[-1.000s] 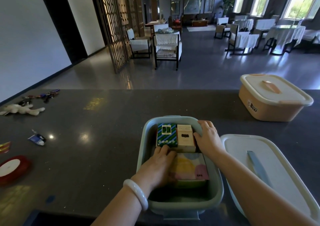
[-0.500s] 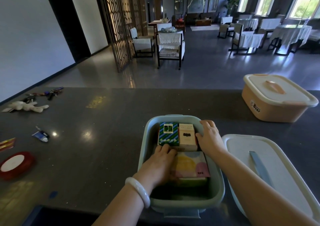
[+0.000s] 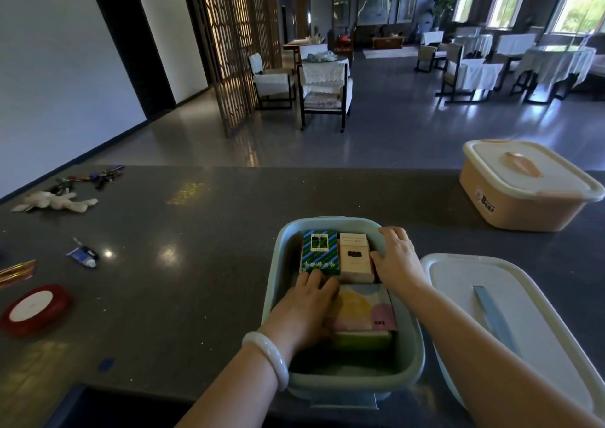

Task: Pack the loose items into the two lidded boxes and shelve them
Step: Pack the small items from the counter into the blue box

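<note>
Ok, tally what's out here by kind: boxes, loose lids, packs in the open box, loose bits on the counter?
Boxes: 2 (open box, peach box)
Loose lids: 1 (white lid)
Packs showing in the open box: 3 (striped pack, beige pack, pastel pack)
Loose bits on the counter: 5 (keys, plush, tube, ribbon spool, gold strip)
Total: 11

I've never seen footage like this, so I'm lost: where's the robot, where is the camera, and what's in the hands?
There is no robot: a person wears one camera on the head, looking down at their own arms. The left hand and right hand rest on small packets inside the open grey-green box, apparently gripping nothing. Its white lid lies to the right; a closed peach box stands beyond. On the dark counter, to the left, lie a plush toy, keys, a small tube and a red ribbon roll.
</note>
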